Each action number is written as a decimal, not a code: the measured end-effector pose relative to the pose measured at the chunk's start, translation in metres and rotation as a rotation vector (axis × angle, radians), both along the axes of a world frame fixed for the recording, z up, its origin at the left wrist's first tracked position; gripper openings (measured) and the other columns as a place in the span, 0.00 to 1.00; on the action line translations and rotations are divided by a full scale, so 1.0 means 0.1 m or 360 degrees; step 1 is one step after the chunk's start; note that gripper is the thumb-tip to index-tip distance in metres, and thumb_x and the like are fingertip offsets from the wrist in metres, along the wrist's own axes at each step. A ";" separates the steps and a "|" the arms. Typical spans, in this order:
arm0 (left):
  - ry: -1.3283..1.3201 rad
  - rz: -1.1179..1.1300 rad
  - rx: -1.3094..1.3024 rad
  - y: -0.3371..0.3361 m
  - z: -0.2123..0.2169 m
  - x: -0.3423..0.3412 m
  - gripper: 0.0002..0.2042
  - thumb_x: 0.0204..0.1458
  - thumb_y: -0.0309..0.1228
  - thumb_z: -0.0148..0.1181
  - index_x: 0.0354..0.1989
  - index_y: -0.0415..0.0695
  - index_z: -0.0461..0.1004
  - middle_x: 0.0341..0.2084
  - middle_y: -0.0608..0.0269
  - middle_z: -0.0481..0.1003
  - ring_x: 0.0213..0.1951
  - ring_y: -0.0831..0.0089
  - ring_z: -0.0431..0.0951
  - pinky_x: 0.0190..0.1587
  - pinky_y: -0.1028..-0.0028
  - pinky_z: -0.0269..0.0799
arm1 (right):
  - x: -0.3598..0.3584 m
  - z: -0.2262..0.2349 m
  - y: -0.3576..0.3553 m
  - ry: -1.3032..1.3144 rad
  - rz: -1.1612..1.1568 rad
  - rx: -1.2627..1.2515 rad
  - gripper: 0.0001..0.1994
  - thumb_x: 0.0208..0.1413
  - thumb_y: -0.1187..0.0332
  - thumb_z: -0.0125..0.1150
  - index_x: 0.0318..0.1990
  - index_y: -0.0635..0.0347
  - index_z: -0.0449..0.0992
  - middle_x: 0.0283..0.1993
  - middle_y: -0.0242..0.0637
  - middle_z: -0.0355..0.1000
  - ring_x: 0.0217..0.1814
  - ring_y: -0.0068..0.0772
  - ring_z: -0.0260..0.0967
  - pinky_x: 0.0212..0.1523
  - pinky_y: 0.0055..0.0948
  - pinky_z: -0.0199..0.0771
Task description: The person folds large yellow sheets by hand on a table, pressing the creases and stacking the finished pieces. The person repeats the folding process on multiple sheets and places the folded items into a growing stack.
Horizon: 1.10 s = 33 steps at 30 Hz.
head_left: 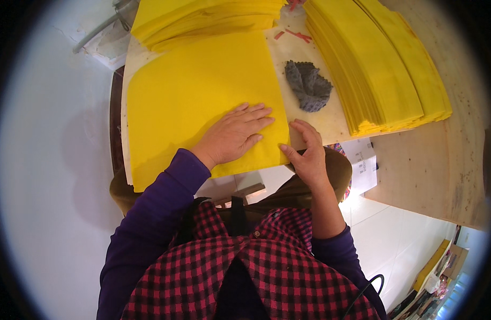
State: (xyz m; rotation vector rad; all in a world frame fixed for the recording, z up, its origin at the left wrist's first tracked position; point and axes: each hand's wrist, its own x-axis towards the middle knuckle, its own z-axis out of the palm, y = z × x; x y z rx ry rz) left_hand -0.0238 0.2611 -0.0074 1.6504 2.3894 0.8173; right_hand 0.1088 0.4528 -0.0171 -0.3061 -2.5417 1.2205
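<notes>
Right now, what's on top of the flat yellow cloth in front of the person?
Left hand lies palm-down on the yellow cloth; right hand is at its right edge, thumb tip over it. Whatever is beneath the left palm is covered.

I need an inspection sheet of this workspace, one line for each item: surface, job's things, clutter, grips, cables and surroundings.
Surface: pale table, partly covered by yellow fabric.
Job's things: yellow cloth spread flat; far stack behind it; two yellow right stacks side by side.
Clutter: crumpled grey rag; red scraps beyond it.
Grips: left grip flat on the cloth; right grip at its right edge, thumb and fingers apart.
Cables: thin black cable looped beside the right sleeve.
Surroundings: white wall at left; wooden board at right.
</notes>
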 end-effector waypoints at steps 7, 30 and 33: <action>-0.0087 -0.0008 -0.0030 -0.01 0.00 -0.01 0.20 0.60 0.33 0.47 0.61 0.47 0.65 0.64 0.59 0.61 0.66 0.60 0.58 0.69 0.60 0.47 | -0.01 0.00 0.01 -0.0019 0.0006 0.0010 0.26 0.44 0.66 0.70 0.52 0.62 0.72 0.59 0.47 0.66 0.63 0.48 0.61 0.63 0.38 0.60; -0.0219 -0.0052 0.0025 -0.02 -0.02 -0.06 0.19 0.62 0.32 0.42 0.61 0.47 0.66 0.64 0.59 0.62 0.67 0.60 0.57 0.69 0.60 0.46 | 0.00 -0.01 0.00 0.0018 -0.0083 -0.0412 0.17 0.50 0.73 0.63 0.49 0.62 0.74 0.56 0.44 0.69 0.60 0.40 0.66 0.60 0.33 0.64; -0.0217 -0.0055 0.0034 -0.02 -0.02 -0.06 0.19 0.62 0.31 0.42 0.61 0.47 0.66 0.64 0.59 0.62 0.67 0.60 0.57 0.69 0.60 0.46 | -0.01 -0.06 -0.01 0.0109 -0.0041 -0.0490 0.15 0.51 0.74 0.63 0.48 0.62 0.75 0.56 0.44 0.69 0.60 0.40 0.66 0.59 0.33 0.64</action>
